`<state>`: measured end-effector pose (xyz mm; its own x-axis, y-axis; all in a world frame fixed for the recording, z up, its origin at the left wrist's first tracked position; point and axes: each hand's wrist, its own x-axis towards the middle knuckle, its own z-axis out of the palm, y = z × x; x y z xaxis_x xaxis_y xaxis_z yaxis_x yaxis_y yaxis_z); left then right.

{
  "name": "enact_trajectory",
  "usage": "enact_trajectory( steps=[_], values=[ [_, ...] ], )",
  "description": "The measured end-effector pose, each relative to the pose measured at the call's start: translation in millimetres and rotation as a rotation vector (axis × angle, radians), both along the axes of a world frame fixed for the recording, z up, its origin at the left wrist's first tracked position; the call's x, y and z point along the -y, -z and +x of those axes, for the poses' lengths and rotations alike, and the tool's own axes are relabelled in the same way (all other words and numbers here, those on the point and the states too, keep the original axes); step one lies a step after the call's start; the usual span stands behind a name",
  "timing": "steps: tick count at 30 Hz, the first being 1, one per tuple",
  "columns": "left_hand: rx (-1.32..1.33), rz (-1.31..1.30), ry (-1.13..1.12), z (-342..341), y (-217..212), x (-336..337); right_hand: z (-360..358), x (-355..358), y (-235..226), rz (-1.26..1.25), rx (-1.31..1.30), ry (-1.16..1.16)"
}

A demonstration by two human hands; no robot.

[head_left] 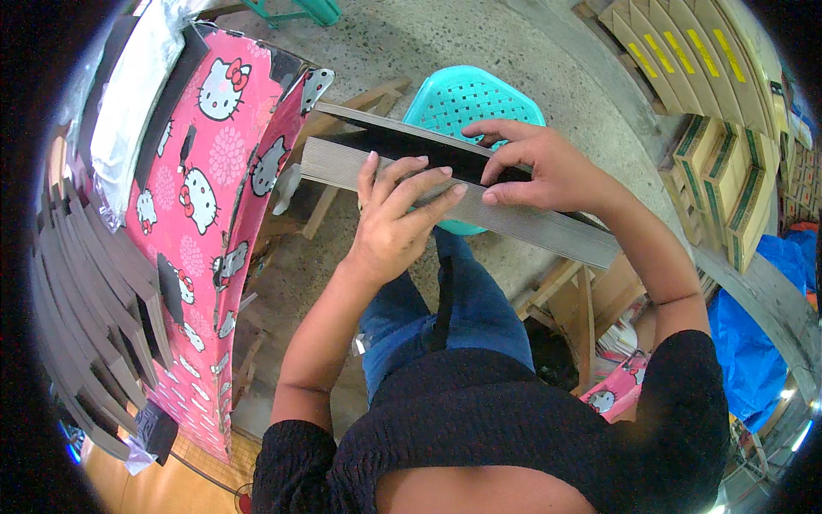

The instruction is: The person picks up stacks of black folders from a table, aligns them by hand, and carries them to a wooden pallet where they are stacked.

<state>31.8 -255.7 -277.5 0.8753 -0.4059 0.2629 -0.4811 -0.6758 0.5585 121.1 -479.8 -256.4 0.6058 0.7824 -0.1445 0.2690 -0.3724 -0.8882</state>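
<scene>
In front of my body is a long stack of thin grey strips with black faces (539,224), its layered edges upward. A dark gap separates the thick near part from a thinner far part (385,125). My left hand (390,214) is closed over the near part, fingertips on its layered edge and the thumb side hidden. My right hand (539,167) curls over the stack further right. Its thumb and a bent finger close on the near part's edge, while the index finger reaches across the gap to the far part. What supports the stack underneath is hidden.
A pink table with cartoon-cat print (227,163) stands left, with piles of grey strips (86,291) beyond it. Behind the stack is a turquoise plastic stool (471,90). Cardboard pieces (685,51), open boxes (728,171) and a blue tarp (749,351) lie right.
</scene>
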Motion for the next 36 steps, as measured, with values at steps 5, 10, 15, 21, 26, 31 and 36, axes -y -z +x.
enact_trajectory(
  steps=[5,10,15,21,26,31,36],
  values=[
    [0.007,-0.005,0.008,-1,-1,-1,2,0,3,-0.001,-0.035,0.014],
    [0.009,-0.019,-0.001,0,-1,1,2,1,2,0.012,-0.024,0.024],
    [0.019,-0.092,-0.063,-2,-5,3,2,-1,-1,0.042,-0.080,0.077],
    [0.065,-0.082,0.018,-3,5,-2,1,-2,-3,0.074,0.094,-0.045],
    [0.043,-0.129,0.007,-2,3,-1,1,-2,3,0.071,0.054,-0.056],
    [0.033,-0.123,-0.001,-2,3,-1,1,-3,1,0.044,-0.011,-0.039],
    [0.046,-0.115,-0.003,-2,3,0,2,-2,1,0.056,-0.022,-0.034]
  ],
)
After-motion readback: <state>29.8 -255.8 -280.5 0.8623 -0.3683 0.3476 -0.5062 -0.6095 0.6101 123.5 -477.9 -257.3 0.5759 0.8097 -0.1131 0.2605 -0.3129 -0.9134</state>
